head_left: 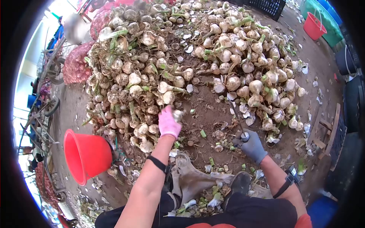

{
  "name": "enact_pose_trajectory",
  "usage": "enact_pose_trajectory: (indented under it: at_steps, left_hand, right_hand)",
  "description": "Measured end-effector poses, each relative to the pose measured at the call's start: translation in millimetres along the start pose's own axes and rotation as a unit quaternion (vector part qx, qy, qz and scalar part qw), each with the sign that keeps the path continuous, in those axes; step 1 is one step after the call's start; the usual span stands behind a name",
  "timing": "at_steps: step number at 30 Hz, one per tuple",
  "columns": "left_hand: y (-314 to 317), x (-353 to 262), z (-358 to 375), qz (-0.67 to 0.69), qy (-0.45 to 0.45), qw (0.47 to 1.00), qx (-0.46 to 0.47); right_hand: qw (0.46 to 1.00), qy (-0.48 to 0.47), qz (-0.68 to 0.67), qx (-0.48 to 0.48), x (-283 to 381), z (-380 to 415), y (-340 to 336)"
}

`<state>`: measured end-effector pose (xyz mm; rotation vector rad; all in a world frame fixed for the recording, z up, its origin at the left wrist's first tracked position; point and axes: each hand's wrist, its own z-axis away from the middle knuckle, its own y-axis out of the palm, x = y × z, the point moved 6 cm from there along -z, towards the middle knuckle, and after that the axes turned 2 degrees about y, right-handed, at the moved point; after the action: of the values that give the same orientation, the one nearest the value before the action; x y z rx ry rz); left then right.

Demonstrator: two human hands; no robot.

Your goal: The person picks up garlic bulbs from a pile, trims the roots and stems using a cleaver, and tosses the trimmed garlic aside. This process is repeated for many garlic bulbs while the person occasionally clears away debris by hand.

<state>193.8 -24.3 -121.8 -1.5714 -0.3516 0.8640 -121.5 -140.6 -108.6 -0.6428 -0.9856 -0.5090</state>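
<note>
My left hand, in a pink glove, is closed at the near edge of the left garlic heap. A garlic bulb, slightly blurred, shows at its fingers. In a grey glove, my right hand grips a knife by its handle. The thin blade points up and away, towards the right garlic heap. Many bulbs still carry dry roots and cut green stalks. Between my feet, a cloth lies with trimmings on and around it.
A red bucket lies tipped at the left, near the heap. Mesh sacks stand behind it. Far right are another red bucket and a black crate. A wooden stool-like frame is at the right. Peelings litter the soil.
</note>
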Motion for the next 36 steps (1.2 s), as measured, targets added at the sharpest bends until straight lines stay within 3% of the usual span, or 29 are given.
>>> enact_pose_trajectory:
  at_steps: [2, 3, 4, 6, 7, 9, 10, 12, 13, 14, 16, 18, 20, 21, 23, 24, 26, 27, 28, 30, 31, 34, 36]
  left_hand:
    - [-2.0, -24.9, 25.0, 0.034, 0.019, 0.998, 0.05]
    - [1.4, -30.3, 32.6, 0.132, -0.025, 0.988, 0.078]
    - [-3.3, -40.6, 38.8, 0.203, 0.012, 0.975, 0.085]
    - [-22.5, -70.2, 51.4, 0.36, -0.032, 0.926, 0.104]
    - [-35.0, -84.4, 54.3, 0.363, -0.031, 0.925, 0.106]
    - [-38.5, -111.3, 63.4, 0.561, -0.052, 0.8, 0.208]
    - [-35.9, -113.0, 64.7, 0.561, -0.05, 0.799, 0.212]
    - [-42.8, -119.3, 64.2, 0.464, 0.08, 0.869, 0.153]
    - [-49.7, -124.6, 64.0, 0.291, 0.184, 0.933, 0.104]
    - [-49.4, -126.3, 66.5, 0.292, 0.184, 0.933, 0.105]
    - [-61.8, -142.7, 73.9, 0.43, 0.194, 0.868, 0.155]
    - [-60.6, -143.3, 76.3, 0.434, 0.189, 0.862, 0.183]
    - [-50.7, -139.0, 77.0, 0.52, 0.11, 0.816, 0.229]
    - [-51.8, -141.7, 77.9, 0.52, 0.111, 0.815, 0.23]
    - [-50.2, -145.6, 81.9, 0.597, 0.039, 0.755, 0.267]
    - [-48.6, -145.8, 82.2, 0.597, 0.04, 0.755, 0.268]
    - [-49.5, -145.5, 80.5, 0.474, 0.101, 0.848, 0.214]
    - [-48.1, -149.6, 83.7, 0.566, -0.001, 0.785, 0.251]
    - [-47.6, -150.0, 84.8, 0.567, 0.0, 0.785, 0.251]
    - [-50.5, -151.5, 90.6, 0.674, 0.0, 0.698, 0.241]
    - [-66.4, -157.0, 94.2, 0.515, 0.112, 0.828, 0.194]
    - [-67.9, -159.7, 95.5, 0.453, 0.177, 0.86, 0.158]
    - [-64.7, -159.2, 102.2, 0.489, 0.14, 0.841, 0.186]
  right_hand:
    - [1.0, -0.013, 0.008, -0.003, 8.1, 2.1, -0.3]
    - [1.0, -0.025, 0.019, -0.003, 13.9, 5.0, -1.0]
    - [1.0, -0.018, 0.022, -0.004, 20.4, 9.3, -2.5]
    - [0.995, -0.039, 0.09, 0.012, 44.4, 17.2, -4.3]
    - [0.99, -0.077, 0.118, 0.008, 55.5, 20.8, -5.0]
    - [0.984, -0.106, 0.144, 0.012, 69.3, 25.6, -3.0]
    - [0.976, -0.139, 0.167, 0.018, 79.4, 28.2, -1.3]
    - [0.967, -0.156, 0.201, 0.03, 97.6, 32.0, -3.1]
    - [0.959, -0.164, 0.229, 0.032, 101.0, 32.7, -2.2]
    - [0.95, -0.173, 0.257, 0.036, 104.4, 33.6, -1.1]
    - [0.946, -0.178, 0.269, 0.04, 112.4, 34.7, -2.4]
    - [0.941, -0.182, 0.281, 0.044, 118.8, 37.5, -3.5]
    - [0.934, -0.193, 0.297, 0.048, 124.0, 40.4, -3.2]
    - [0.934, -0.192, 0.297, 0.047, 124.1, 40.9, -2.9]
    - [0.933, -0.205, 0.289, 0.066, 123.7, 45.5, 1.5]
    - [0.933, -0.204, 0.288, 0.065, 121.2, 46.0, 2.0]
    - [0.928, -0.206, 0.302, 0.078, 111.3, 45.6, 6.1]
    - [0.927, -0.205, 0.303, 0.078, 105.9, 45.2, 8.2]
    - [0.927, -0.214, 0.301, 0.063, 101.8, 44.1, 9.5]
    - [0.928, -0.22, 0.296, 0.046, 95.2, 40.3, 8.9]
    - [0.925, -0.23, 0.3, 0.028, 94.8, 36.8, 5.7]
    - [0.917, -0.239, 0.319, 0.008, 90.3, 31.9, 4.0]
    - [0.912, -0.236, 0.334, 0.01, 72.3, 19.0, 3.2]
